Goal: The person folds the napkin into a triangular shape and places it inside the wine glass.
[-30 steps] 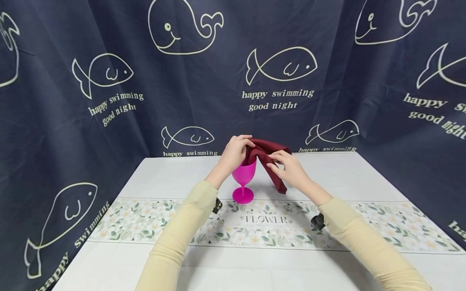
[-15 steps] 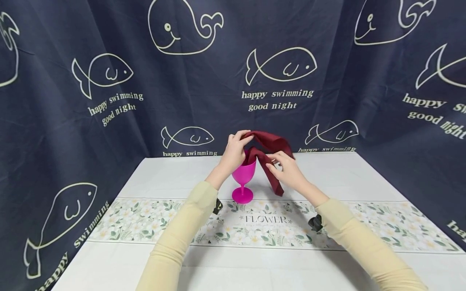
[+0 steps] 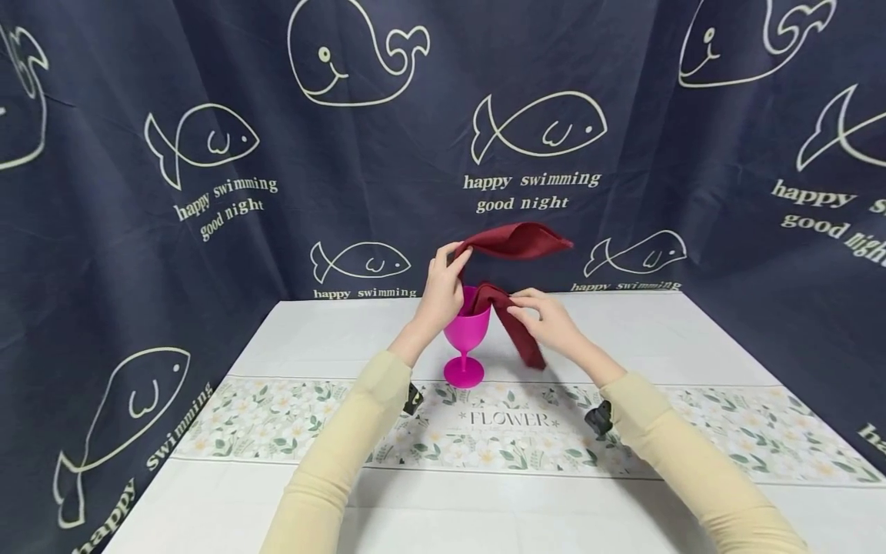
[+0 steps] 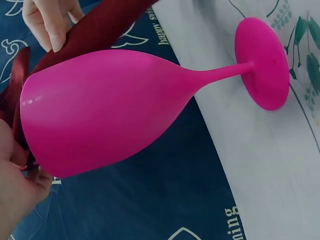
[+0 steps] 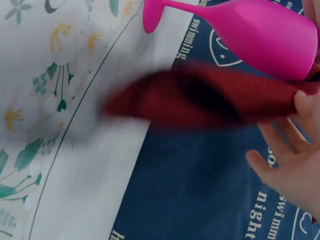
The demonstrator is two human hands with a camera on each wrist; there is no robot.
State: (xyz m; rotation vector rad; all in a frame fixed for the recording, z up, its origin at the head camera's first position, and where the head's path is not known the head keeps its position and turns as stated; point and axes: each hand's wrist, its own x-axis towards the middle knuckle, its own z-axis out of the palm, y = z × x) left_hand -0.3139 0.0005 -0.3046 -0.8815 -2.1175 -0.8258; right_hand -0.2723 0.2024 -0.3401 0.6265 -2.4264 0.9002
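A dark red cloth napkin (image 3: 512, 241) rises out of the magenta goblet (image 3: 465, 331), which stands upright on the table. My left hand (image 3: 441, 291), beside the goblet's rim, pinches the upper fold between thumb and fingers; the loose end sticks out to the right, above the right hand. A second flap (image 3: 521, 335) drapes over the rim and hangs at the right. There my right hand (image 3: 550, 322) pinches that flap's edge, thumb in front and fingers behind. In the right wrist view the flap's lower end (image 5: 150, 97) is blurred. Cloth inside the bowl is mostly hidden.
The goblet's foot stands by the back edge of a floral runner (image 3: 512, 446) lettered FLOWER, across the white table (image 3: 623, 338). A navy curtain (image 3: 388, 177) with fish and whale outlines encloses the back and sides. Black wrist gear (image 3: 599, 418) shows under the sleeves.
The napkin's upper end has lifted from drooping near the right hand to standing out sideways, higher up. My left hand has risen slightly. The right hand keeps to the hanging flap.
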